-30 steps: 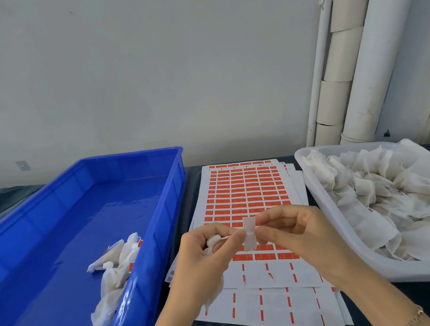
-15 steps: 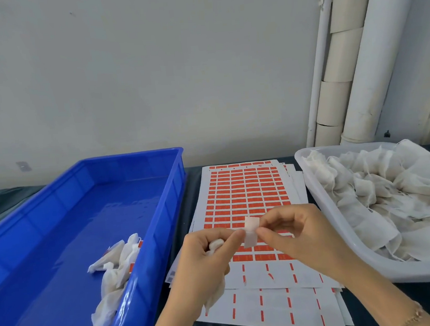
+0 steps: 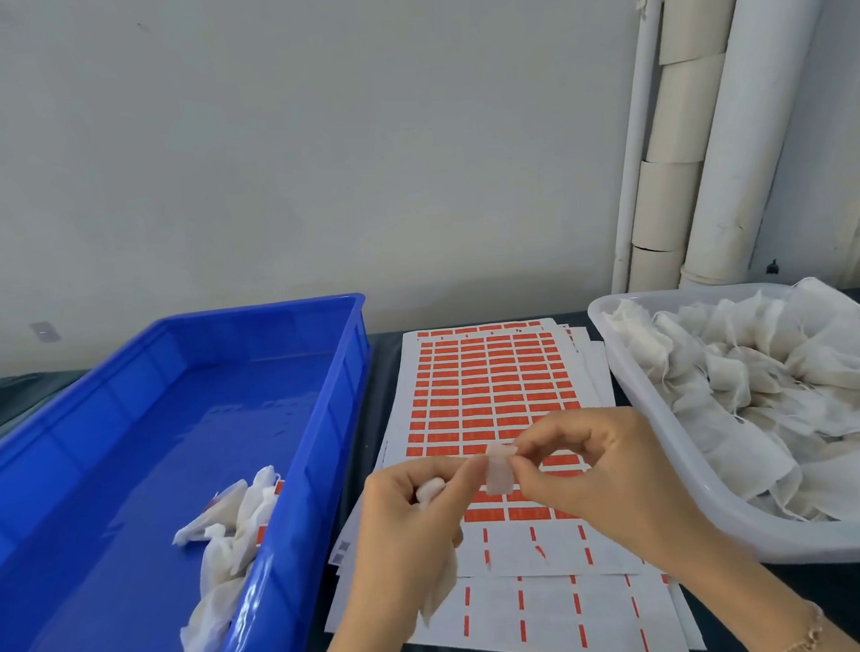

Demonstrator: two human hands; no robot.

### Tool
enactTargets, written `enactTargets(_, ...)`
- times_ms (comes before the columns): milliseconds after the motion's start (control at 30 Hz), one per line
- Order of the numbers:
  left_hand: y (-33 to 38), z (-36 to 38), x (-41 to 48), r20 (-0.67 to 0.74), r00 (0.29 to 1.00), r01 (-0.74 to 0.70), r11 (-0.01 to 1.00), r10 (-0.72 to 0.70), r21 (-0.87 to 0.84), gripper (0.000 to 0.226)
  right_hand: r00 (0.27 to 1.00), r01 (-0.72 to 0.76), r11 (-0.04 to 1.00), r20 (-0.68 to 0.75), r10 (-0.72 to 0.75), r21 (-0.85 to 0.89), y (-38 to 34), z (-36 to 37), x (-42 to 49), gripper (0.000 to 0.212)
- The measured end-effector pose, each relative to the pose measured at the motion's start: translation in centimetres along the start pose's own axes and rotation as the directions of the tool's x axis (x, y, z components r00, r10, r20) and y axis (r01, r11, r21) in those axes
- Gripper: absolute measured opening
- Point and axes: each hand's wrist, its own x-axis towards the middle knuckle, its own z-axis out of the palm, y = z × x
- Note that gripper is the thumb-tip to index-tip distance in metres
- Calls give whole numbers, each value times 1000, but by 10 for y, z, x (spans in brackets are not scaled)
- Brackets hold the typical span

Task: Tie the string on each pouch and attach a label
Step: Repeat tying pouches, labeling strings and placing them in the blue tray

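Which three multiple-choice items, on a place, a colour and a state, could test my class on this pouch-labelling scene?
1. The label sheets lie: A between the blue tray and the white tray; B inside a tray; C against the wall.
2. The printed labels are: A green; B orange-red; C black.
3. The right hand: A lies flat; B pinches a label; C grips a rim.
Answers: A, a tray flanks each side; B, orange-red rows fill the sheets; B, finger and thumb close on the pale label.

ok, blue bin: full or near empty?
Near empty. The blue bin holds only a few pouches in its near right corner; most of its floor is bare.
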Motion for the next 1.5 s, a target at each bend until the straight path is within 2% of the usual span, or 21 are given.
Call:
enactTargets(100, 3, -3, 3, 115, 970, 233, 949, -213, -211, 18, 989, 147, 987, -21, -149, -67, -2, -3, -3, 16)
enactTargets(167, 5, -7, 4, 198, 940, 326, 897, -276, -298, 20, 961, 273, 955, -13, -276, -116, -2, -4, -2, 13)
enactTargets(233, 6, -9, 4, 263, 920, 370, 869, -292, -328, 22, 923, 382, 911, 18, -384, -157, 0, -6, -1, 15)
enactTargets(400, 2, -11, 8, 312, 891, 433, 821, -329, -372, 26, 817, 571, 771, 101, -568, -283, 9, -9, 2, 17)
enactTargets(500, -1, -12, 10, 336, 879, 456, 805, -339, -379, 29, 756, 647, 690, 161, -634, -325, 12, -11, 3, 14)
enactTargets(567, -2, -12, 12, 341, 871, 475, 789, -355, -391, 22, 726, 681, 643, 208, -656, -351, 12, -13, 4, 18)
enactTargets(667, -4, -12, 14, 363, 853, 510, 745, -375, -429, 15, 685, 719, 570, 269, -677, -399, 10, -15, 6, 20)
enactTargets(733, -6, -12, 15, 382, 839, 536, 709, -387, -459, 19, 660, 736, 509, 306, -687, -445, 9, -16, 6, 21)
enactTargets(833, -6, -9, 16, 385, 827, 560, 663, -410, -497, 31, 642, 751, 488, 320, -696, -445, 10, -17, 8, 20)
enactTargets(933, -4, -8, 15, 384, 832, 553, 663, -402, -504, 18, 632, 756, 468, 325, -704, -457, 13, -17, 8, 20)
enactTargets(1033, -1, -9, 13, 363, 862, 498, 723, -353, -479, 16, 660, 733, 516, 281, -696, -444, 17, -16, 9, 24)
enactTargets(1100, 0, -10, 11, 332, 885, 454, 765, -327, -457, 28, 741, 660, 658, 173, -648, -363, 18, -10, 6, 21)
enactTargets(1167, 0, -10, 10, 278, 912, 400, 800, -301, -448, 47, 874, 478, 855, 10, -486, -198, 15, -1, 0, 19)
enactTargets(1233, 0, -9, 9, 225, 947, 309, 847, -231, -433, 47, 976, 209, 977, -74, -207, 27, 7, 8, -5, 17)
enactTargets(1300, 2, -8, 6, 180, 970, 223, 880, -160, -419, 39, 999, 28, 979, -30, -22, 200, 3, 14, -4, 12)
enactTargets(1400, 2, -5, 3, 137, 988, 119, 913, -70, -391, 28, 999, -39, 952, 10, 38, 302, 3, 17, -2, 5)
enactTargets(1500, -3, -4, 3, 49, 999, 1, 970, 11, -244, 32, 999, -45, 958, 17, 42, 283, 5, 19, -2, 8)
